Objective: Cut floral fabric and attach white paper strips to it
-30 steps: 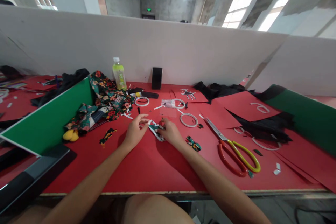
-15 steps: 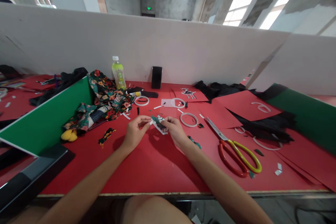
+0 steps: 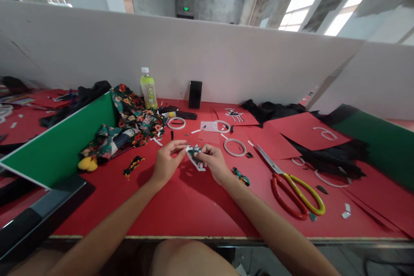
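Observation:
Between my hands is a small dark green fabric piece point(image 3: 198, 163) with white tape strips along its edges, held just above the red tabletop. My left hand point(image 3: 166, 161) pinches its left end, where a white bit shows at the fingertips. From the other side, my right hand point(image 3: 213, 160) grips its upper right part with thumb and fingers. A green-black fabric scrap point(image 3: 241, 176) lies beside my right wrist, and a dark scrap with yellow edges point(image 3: 133, 166) lies left of my left hand. White tape rolls point(image 3: 235, 147) rest beyond my hands.
Large scissors point(image 3: 287, 185) with red and yellow handles lie open at right, near red paper sheets point(image 3: 310, 129) and black cloth point(image 3: 330, 157). Floral fabric point(image 3: 139, 116), a green drink bottle point(image 3: 148, 90) and a phone point(image 3: 195, 95) stand farther back. Green dividers point(image 3: 64, 138) flank the workspace.
My right fingers have shifted slightly lower over the fabric piece, and its lower end has tipped down a little. The whole view has moved slightly.

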{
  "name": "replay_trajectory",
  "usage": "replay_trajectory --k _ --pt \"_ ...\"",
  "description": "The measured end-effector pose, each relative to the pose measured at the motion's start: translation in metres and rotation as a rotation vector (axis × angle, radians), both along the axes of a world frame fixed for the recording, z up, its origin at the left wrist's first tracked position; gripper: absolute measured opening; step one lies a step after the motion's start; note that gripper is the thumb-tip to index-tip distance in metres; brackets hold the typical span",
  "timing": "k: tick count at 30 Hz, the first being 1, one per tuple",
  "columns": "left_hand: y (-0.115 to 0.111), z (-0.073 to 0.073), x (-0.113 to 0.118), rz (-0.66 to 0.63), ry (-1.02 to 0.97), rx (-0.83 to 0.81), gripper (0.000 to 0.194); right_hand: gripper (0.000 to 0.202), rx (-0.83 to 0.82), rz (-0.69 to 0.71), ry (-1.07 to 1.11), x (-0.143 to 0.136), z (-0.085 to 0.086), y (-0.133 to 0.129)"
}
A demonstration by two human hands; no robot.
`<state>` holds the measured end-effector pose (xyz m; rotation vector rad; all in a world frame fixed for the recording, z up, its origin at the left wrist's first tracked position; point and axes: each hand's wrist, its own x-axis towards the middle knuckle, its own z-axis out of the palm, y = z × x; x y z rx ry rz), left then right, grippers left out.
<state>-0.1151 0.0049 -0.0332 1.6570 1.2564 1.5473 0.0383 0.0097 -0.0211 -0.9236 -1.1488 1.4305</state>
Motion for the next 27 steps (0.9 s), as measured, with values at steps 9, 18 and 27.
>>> replay_trajectory --k 9,18,27 --pt "-0.0028 0.0025 0.0011 0.038 0.148 0.087 0.019 0.022 0.036 -0.005 -0.099 -0.0005 0.0042 -0.0018" --pt "-0.0056 0.0053 0.0010 0.086 0.283 0.193 0.019 0.021 0.060 0.010 -0.123 0.0003 0.0009 -0.0017" --pt "-0.0078 0.0045 0.0013 0.062 0.414 0.341 0.024 0.023 0.113 -0.024 -0.031 -0.0019 -0.0012 -0.0027"
